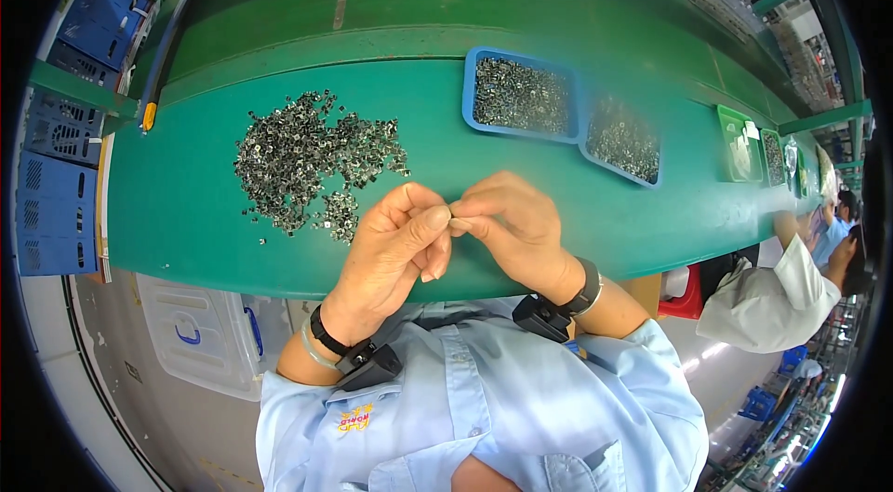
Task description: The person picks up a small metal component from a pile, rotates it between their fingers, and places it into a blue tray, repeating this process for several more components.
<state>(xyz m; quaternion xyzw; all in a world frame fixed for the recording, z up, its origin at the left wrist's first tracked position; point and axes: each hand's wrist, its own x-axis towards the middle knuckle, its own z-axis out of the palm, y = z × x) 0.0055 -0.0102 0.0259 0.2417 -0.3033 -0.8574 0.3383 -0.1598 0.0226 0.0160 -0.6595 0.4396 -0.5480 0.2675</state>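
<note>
Above the near edge of the long green-topped work table (186, 222), the left hand (395, 246) and the right hand (512, 222) meet fingertip to fingertip. Both are pinched together on a tiny metal part (451, 211) held between thumbs and forefingers; it is too small to make out. At ten o'clock from the hands a loose heap of small dark metal pieces (312, 162) lies spread on the table, near the left hand. At one o'clock sits a blue rectangular plastic tray (468, 92) filled with similar pieces, and just beside it, toward two o'clock, a second blue tray (651, 181). Each wrist carries a black band with a small black box. Far out at three o'clock, another person's white sleeve (772, 297) reaches to the table.
</note>
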